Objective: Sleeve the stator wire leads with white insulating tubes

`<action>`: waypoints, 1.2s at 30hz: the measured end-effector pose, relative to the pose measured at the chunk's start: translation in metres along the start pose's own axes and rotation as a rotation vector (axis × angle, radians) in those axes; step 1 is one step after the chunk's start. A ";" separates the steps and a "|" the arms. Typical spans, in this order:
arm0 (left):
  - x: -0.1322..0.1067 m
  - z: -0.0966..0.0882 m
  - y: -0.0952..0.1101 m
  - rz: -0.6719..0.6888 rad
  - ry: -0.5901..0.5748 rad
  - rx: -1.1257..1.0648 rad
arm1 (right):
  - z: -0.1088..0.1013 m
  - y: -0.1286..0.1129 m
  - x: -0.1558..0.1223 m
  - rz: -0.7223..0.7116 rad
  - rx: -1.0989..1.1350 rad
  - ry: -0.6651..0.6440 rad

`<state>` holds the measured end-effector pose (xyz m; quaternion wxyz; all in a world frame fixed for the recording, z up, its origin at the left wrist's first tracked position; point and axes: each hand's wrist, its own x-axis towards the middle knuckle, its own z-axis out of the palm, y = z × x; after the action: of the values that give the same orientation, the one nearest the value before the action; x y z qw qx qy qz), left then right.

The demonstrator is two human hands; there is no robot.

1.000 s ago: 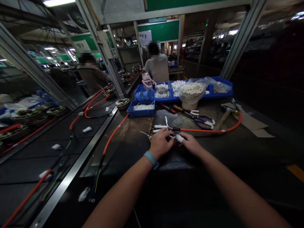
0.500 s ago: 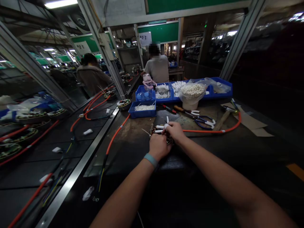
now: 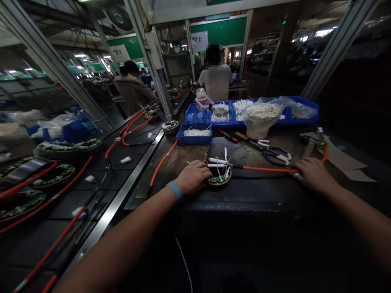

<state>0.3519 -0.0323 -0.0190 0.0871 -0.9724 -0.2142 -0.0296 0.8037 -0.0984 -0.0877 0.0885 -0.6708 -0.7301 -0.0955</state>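
A ring-shaped motor stator (image 3: 218, 183) with wound wire, white sleeves and loose white ties sits on the dark bench. My left hand (image 3: 195, 176) grips its left side, the fingers over the rim and partly hiding it. From the stator an orange cable (image 3: 262, 169) runs to the right. Over that cable lies my right hand (image 3: 314, 173), palm down, with its fingers curled around it. A bit of white shows beneath those fingertips, too small to name.
Behind the stator stand a small blue tray (image 3: 194, 138) of white ties, blue bins (image 3: 238, 122) and a tub (image 3: 258, 130) of white pieces. Pliers (image 3: 227, 136) and scissors (image 3: 277, 156) lie nearby. Left is a conveyor (image 3: 131, 175) with more stators and cables. Two people sit beyond.
My right hand has left the stator and moved right onto the orange cable. My left hand has shifted to the stator's left side, exposing more of the ring. The view has turned slightly left.
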 end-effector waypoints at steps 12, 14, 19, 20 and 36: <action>0.020 -0.008 0.054 -0.452 0.019 0.082 | -0.057 -0.152 0.135 0.024 -0.085 -0.058; 0.009 -0.016 0.033 -0.337 -0.009 -0.009 | -0.044 -0.177 0.155 -0.035 -0.059 -0.145; -0.022 -0.018 0.001 -0.138 -0.084 -0.135 | -0.023 -0.197 0.158 -0.147 0.019 -0.237; -0.026 -0.015 0.003 -0.171 -0.092 -0.132 | -0.022 -0.199 0.151 -0.178 0.044 -0.222; -0.019 -0.031 -0.030 -0.471 -0.310 -0.404 | 0.030 -0.288 0.056 -0.133 1.203 0.212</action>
<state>0.3218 -0.0189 0.0148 -0.1502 -0.8869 -0.4331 0.0575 0.5120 -0.0606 -0.1079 0.5176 -0.4431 -0.6835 0.2618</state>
